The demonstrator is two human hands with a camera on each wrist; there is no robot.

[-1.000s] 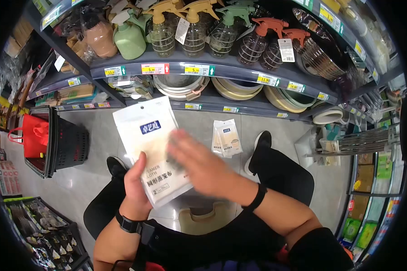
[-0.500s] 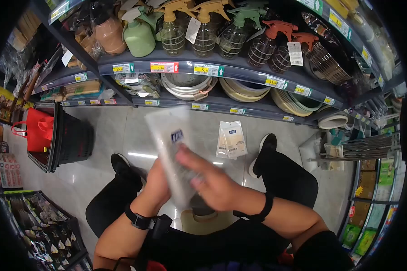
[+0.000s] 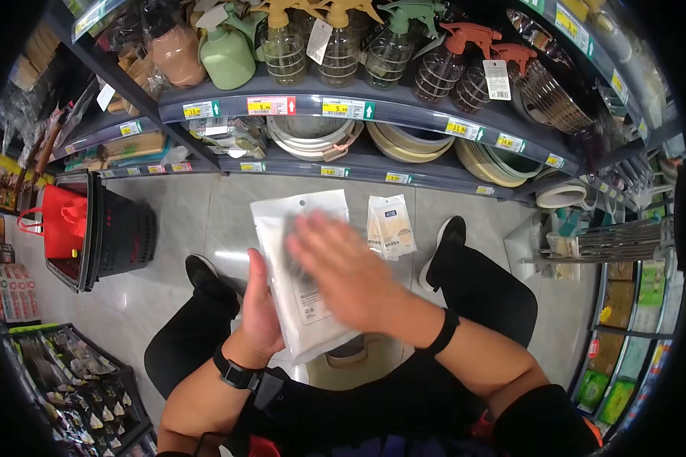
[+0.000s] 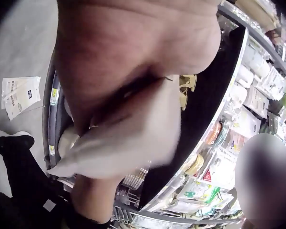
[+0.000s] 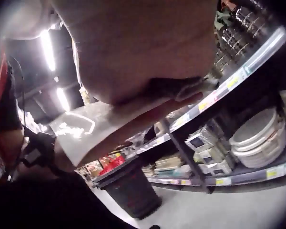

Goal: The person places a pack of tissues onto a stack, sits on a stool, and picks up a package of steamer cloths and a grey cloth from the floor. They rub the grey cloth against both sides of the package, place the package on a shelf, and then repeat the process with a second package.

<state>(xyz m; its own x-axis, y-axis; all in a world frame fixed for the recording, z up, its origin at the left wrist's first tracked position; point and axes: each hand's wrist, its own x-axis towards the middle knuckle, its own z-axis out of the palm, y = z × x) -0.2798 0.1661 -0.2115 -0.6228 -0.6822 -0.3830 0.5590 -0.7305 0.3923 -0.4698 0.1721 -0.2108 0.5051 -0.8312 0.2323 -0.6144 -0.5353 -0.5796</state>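
Observation:
A white packet of steamer cloth lies tilted between my two hands, its back with a printed text box facing up. My left hand supports it from below, thumb straight beside the left edge. Flat across the packet's upper face rests my right hand, fingers extended and a little blurred. In the right wrist view straight fingers run along the underside of the packet. The left wrist view shows the packet pale and blurred under the palm.
Two overlapping packets lie on the floor ahead, near my right shoe. Spray bottles and basins fill the shelves in front. A dark shopping basket with a red bag stands left. A stool is below me.
The packet has been turned over: its labelled front faced up at first, it stood edge-on half a second ago, and now its back shows. My right palm has come down on it again.

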